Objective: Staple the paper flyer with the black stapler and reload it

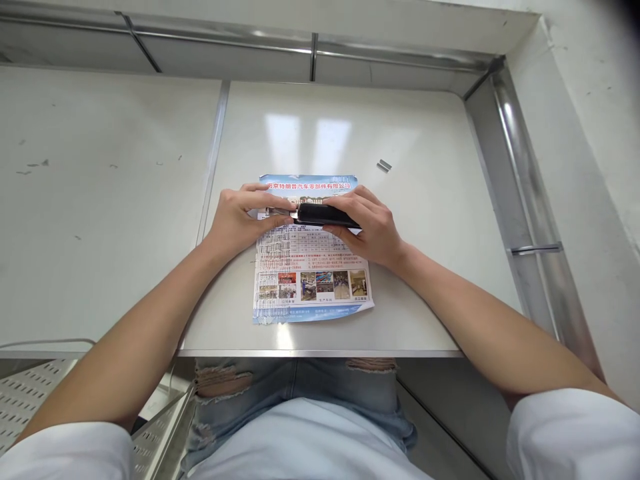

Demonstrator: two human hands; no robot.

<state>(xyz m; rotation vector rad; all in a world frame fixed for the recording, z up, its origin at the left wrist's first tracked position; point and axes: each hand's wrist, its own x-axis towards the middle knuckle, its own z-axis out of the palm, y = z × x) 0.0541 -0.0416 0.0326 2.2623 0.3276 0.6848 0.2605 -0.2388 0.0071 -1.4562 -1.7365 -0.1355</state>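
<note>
A black stapler lies sideways over a printed flyer on the white table. My right hand is closed around its black body, thumb on the near side and fingers on the far side. At the stapler's left end, my left hand pinches a silver metal part between thumb and forefinger. Rows of staples run through the flyer's left side, and its lower right corner curls up. Beyond my right hand, two short strips of staples rest on the table.
Loose bent staples are scattered over the left table panel. A metal seam divides that panel from mine. Metal rails border the back and right sides, with a wall on the right. A thin cable lies at the left front edge.
</note>
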